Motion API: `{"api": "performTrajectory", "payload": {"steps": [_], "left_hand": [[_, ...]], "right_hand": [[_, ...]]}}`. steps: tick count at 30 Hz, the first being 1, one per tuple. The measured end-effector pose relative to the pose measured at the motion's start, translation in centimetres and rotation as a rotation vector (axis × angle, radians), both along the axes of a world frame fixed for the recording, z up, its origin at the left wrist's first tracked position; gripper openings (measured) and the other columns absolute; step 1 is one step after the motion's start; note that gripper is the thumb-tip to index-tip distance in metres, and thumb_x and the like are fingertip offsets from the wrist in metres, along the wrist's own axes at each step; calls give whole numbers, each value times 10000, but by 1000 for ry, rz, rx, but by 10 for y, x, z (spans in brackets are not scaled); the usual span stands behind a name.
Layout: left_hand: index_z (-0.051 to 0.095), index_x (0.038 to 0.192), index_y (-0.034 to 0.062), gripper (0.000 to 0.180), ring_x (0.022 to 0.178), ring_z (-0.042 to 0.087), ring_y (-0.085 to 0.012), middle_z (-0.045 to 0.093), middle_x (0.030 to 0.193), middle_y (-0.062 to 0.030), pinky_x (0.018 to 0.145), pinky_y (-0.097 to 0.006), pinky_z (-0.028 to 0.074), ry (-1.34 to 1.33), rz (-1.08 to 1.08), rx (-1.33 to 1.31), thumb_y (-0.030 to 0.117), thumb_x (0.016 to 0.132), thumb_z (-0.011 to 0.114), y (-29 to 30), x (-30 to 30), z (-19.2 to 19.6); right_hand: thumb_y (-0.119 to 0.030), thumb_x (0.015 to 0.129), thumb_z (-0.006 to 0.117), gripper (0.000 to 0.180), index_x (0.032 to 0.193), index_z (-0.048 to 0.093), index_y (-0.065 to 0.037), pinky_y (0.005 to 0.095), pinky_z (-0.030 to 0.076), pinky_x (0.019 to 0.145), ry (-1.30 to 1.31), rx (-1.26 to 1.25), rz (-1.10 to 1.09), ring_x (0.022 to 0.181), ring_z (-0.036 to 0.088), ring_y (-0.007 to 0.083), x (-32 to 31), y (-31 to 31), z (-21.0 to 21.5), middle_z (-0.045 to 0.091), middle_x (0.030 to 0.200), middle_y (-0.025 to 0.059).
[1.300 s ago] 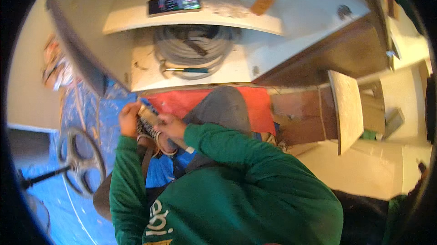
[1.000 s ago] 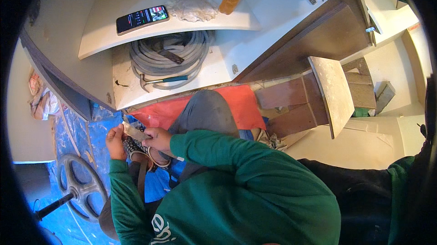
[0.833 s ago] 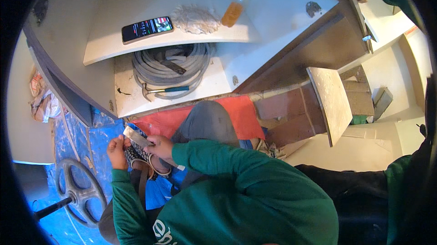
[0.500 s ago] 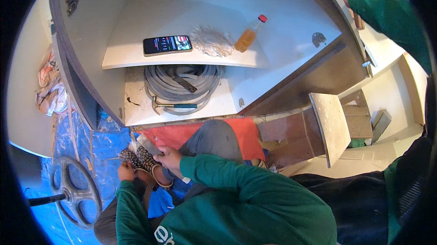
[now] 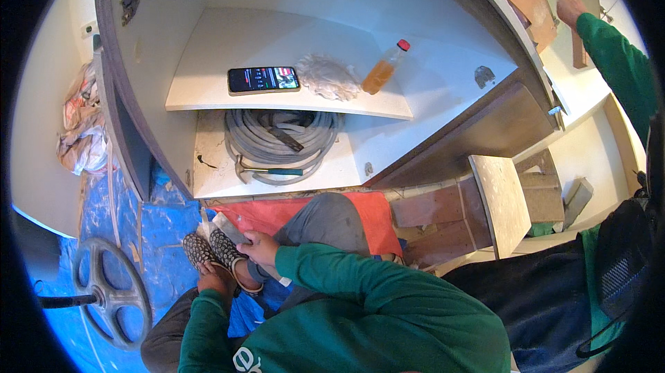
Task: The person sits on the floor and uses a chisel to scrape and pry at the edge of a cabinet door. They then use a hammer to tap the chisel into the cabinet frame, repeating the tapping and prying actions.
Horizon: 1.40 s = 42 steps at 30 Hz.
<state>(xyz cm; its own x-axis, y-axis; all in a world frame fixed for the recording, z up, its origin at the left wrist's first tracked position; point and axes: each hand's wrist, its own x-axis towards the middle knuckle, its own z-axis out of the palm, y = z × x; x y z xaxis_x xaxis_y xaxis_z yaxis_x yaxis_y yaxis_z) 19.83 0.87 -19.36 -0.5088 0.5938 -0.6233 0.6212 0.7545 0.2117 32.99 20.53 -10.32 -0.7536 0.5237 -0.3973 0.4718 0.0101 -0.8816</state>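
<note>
My right hand (image 5: 260, 247) is closed around a flat grey strip-like tool (image 5: 232, 229), its pale end pointing up and left over my shoes. Its exact kind does not show clearly. Beside it, my left hand (image 5: 210, 281) rests at the heel of a dark patterned clog (image 5: 198, 250), fingers apart and holding nothing visible. A second patterned clog (image 5: 225, 245) lies alongside, under the tool. My legs are folded in front of an open cabinet.
On the cabinet shelf (image 5: 228, 33) lie a phone (image 5: 263, 80), a white rag (image 5: 325, 76) and an orange drink bottle (image 5: 386, 68). Below are a coiled hose (image 5: 242, 141) and hammer (image 5: 277, 172). A handwheel (image 5: 111, 293) stands left. At right, another person's hand (image 5: 569, 9) grips a wooden piece.
My left hand has shifted down and right to the clog's heel, its fingers loosening. My right hand keeps the grey tool. The other person's hand has moved right, now with a wooden piece.
</note>
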Motion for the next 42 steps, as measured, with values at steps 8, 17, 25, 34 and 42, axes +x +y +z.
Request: {"api": "performTrajectory", "payload": {"steps": [8,17,25,34,42], "left_hand": [[251,1559,-44,892,1414,383,-463,258,1602,-311,1115,-489,394,156,-224,-138,406,891,634,-22,0,-5],[477,1450,-9,771,1362,426,-430,454,1497,-205,1091,-512,422,126,-138,152,434,849,671,-20,-5,31],[534,1425,43,679,1301,465,-404,501,1446,-188,1043,-516,432,294,-272,219,428,868,593,-28,-3,36],[584,1398,62,635,1307,447,-390,513,1439,-139,1063,-516,404,317,-391,167,431,882,592,-26,0,48],[618,1375,101,616,1377,416,-358,505,1482,-114,1116,-501,374,257,-529,116,469,881,600,-31,3,17]], "right_hand": [[-268,962,686,246,971,606,-35,310,448,483,48,103,70,524,567,112,-20,-5,3,570,635,18],[-250,916,729,280,1086,642,-45,335,450,403,200,-436,-96,506,587,143,-3,8,61,601,655,48],[-116,924,723,272,1119,555,-30,291,507,522,403,-260,-58,583,586,116,95,82,179,587,730,18],[-66,926,695,205,1054,542,-20,298,520,563,484,-165,-101,604,600,126,134,96,171,602,750,36],[-92,923,701,195,1015,538,-40,297,511,525,493,-193,-113,569,608,142,140,96,162,604,706,50]]}}
